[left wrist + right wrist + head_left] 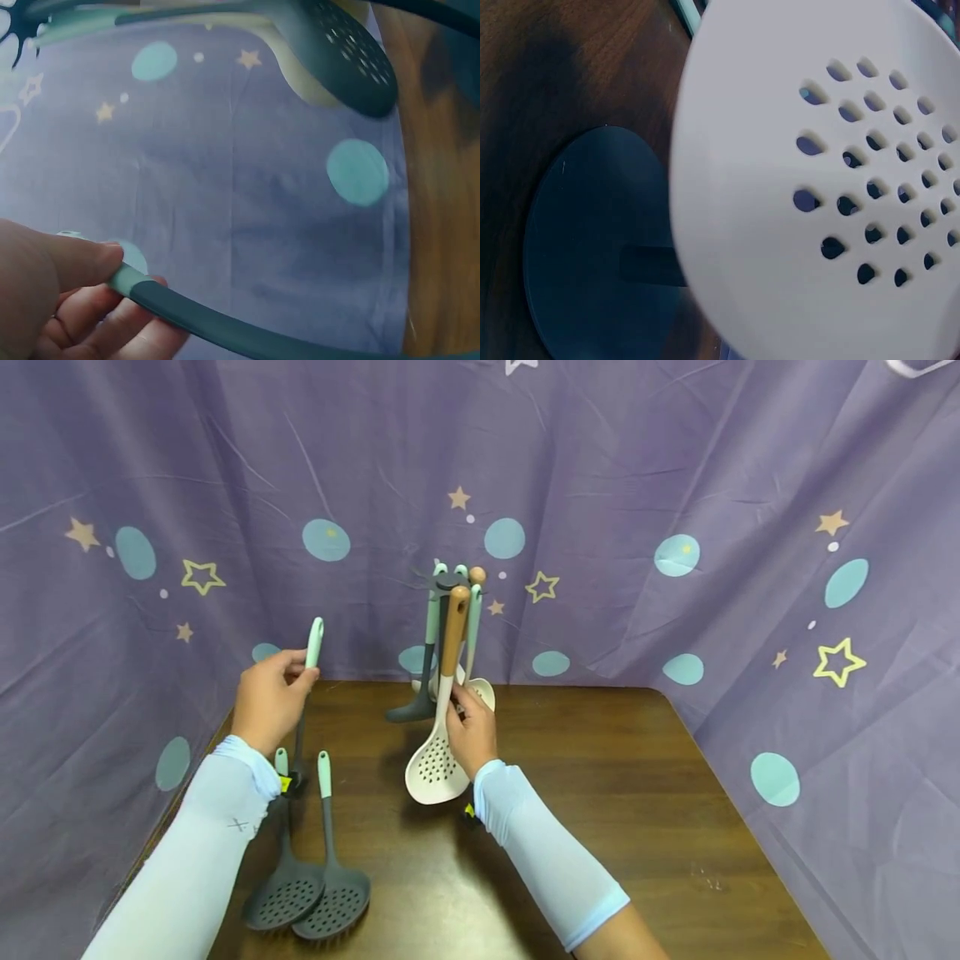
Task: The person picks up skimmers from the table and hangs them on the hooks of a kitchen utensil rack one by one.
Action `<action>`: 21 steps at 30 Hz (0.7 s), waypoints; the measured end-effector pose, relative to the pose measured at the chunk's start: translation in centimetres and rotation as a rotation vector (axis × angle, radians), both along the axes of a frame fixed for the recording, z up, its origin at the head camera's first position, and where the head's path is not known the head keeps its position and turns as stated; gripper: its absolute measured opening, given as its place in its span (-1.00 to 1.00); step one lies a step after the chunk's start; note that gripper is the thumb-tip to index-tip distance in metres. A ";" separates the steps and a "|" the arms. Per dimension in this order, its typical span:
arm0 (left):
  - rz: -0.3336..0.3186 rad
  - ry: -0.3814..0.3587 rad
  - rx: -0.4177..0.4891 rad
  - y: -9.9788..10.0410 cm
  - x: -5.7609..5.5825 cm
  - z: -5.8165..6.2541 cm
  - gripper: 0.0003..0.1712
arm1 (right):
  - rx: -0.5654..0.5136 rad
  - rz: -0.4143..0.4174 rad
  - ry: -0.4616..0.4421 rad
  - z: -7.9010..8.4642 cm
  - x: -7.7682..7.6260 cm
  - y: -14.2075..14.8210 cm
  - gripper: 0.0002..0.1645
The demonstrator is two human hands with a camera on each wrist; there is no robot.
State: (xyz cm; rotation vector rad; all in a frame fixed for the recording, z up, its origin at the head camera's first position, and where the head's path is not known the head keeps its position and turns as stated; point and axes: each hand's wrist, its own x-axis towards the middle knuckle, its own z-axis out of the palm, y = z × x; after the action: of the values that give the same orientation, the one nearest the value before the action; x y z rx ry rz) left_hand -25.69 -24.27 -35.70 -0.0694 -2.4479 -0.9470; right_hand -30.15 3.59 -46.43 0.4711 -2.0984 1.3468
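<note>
My left hand (272, 697) pinches a mint-handled kitchen utensil (313, 643) upright over the table's left side; its dark shaft (217, 326) runs downward and its head is hidden. Ahead, a utensil stand (448, 582) carries several hanging utensils, among them a dark ladle (412, 710). On the near side hangs a white skimmer (435, 768) with a wooden handle. My right hand (474, 731) reaches in beside its neck, fingers curled at the stand's pole, partly hidden. The right wrist view is mostly filled by the skimmer's bowl, with the stand's round base (592, 240) behind.
Two dark skimmers with mint handles lie overlapping at the front left of the table, one skimmer (341, 902) partly under the other skimmer (281, 897). The wooden table (637, 827) meets a purple patterned curtain (600, 485) at the back and sides.
</note>
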 end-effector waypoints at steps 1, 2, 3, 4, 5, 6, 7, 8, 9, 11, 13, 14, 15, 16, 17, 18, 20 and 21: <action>-0.006 0.015 0.008 0.5 -0.2 0.2 -0.64 | -0.003 0.001 0.000 0.0 0.0 0.0 -0.61; -0.014 0.028 0.018 1.1 -0.4 0.4 -0.64 | -0.005 0.002 0.000 0.0 0.0 0.1 -0.61; -0.020 0.038 0.022 1.5 -0.5 0.6 -0.64 | -0.006 0.003 -0.001 0.0 0.0 0.1 -0.62; -0.025 0.049 0.028 2.0 -0.7 0.8 -0.64 | -0.006 0.005 -0.001 0.0 0.0 0.1 -0.62; -0.031 0.061 0.035 2.5 -0.8 0.9 -0.64 | -0.006 0.007 -0.002 0.0 0.0 0.1 -0.62; -0.037 0.072 0.042 2.9 -1.0 1.1 -0.64 | -0.008 0.011 -0.006 0.1 0.0 0.1 -0.62; -0.044 0.079 0.051 3.3 -1.1 1.3 -0.64 | -0.008 0.011 -0.005 0.1 0.0 0.1 -0.62; -0.049 0.090 0.061 3.7 -1.3 1.4 -0.64 | -0.008 0.011 -0.006 0.2 0.0 0.2 -0.62; -0.054 0.099 0.069 4.1 -1.4 1.6 -0.64 | -0.010 0.010 -0.006 0.2 0.0 0.2 -0.61; -0.063 0.117 0.086 4.7 -1.7 1.6 -0.64 | -0.012 0.007 -0.009 0.2 0.0 0.2 -0.61; -0.071 0.132 0.104 5.1 -1.9 1.7 -0.64 | -0.012 0.008 -0.010 0.2 0.0 0.1 -0.60; -0.074 0.141 0.113 5.4 -2.0 1.7 -0.64 | -0.011 0.007 -0.011 0.2 0.0 0.1 -0.60; -0.078 0.149 0.119 5.5 -2.0 1.7 -0.64 | -0.010 0.008 -0.011 0.1 0.0 0.1 -0.60; -0.081 0.156 0.128 5.7 -2.1 1.7 -0.64 | -0.010 0.007 -0.013 0.0 0.0 0.0 -0.60; -0.085 0.168 0.137 5.9 -2.2 1.8 -0.63 | -0.009 0.008 -0.013 0.0 0.0 0.0 -0.60; -0.091 0.181 0.147 6.1 -2.3 1.9 -0.62 | -0.010 0.008 -0.010 -0.1 0.0 0.0 -0.60; -0.101 0.209 0.165 6.5 -2.4 2.1 -0.61 | -0.011 0.003 -0.002 -0.2 0.1 0.0 -0.59; -0.103 0.224 0.174 6.7 -2.6 2.2 -0.61 | -0.012 0.002 0.002 -0.2 0.1 0.0 -0.59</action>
State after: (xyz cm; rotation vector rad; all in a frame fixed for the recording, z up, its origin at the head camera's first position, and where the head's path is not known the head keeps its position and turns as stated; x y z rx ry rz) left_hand -28.26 -17.59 -33.50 -0.2297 -2.1670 -1.1285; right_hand -30.07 3.56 -46.62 0.4693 -2.0876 1.3593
